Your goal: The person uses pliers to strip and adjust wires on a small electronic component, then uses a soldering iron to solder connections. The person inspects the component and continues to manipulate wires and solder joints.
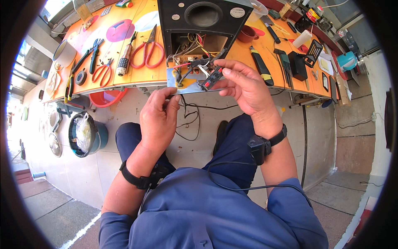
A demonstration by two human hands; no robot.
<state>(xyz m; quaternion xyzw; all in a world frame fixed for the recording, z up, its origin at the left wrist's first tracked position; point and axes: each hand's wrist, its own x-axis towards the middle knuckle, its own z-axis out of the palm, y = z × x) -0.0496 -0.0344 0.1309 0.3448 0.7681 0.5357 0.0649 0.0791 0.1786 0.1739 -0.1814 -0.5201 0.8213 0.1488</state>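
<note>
A black speaker cabinet (186, 31) stands on the orange work table, with a round port and an open lower cavity. Colored wires (199, 40) and a circuit board (188, 62) come out of that cavity. At the table's near edge lies a bluish-grey metal plate (191, 88). My left hand (159, 120) pinches the plate's near left corner between thumb and fingers. Between the thumb and fingers of my right hand (248, 89) is a small black connector block (212, 79) with a red spot, tilted over the plate. Wires run near the block; their exact joints are too small to make out.
Red-handled scissors (147, 54), a screwdriver (124, 60), blue pliers (95, 52) and black tape (81, 77) lie left. A utility knife (261, 66) and a black box (297, 65) are right. Below stand a bin (99, 139) and a red basin (108, 98); a black cable (198, 120) hangs down.
</note>
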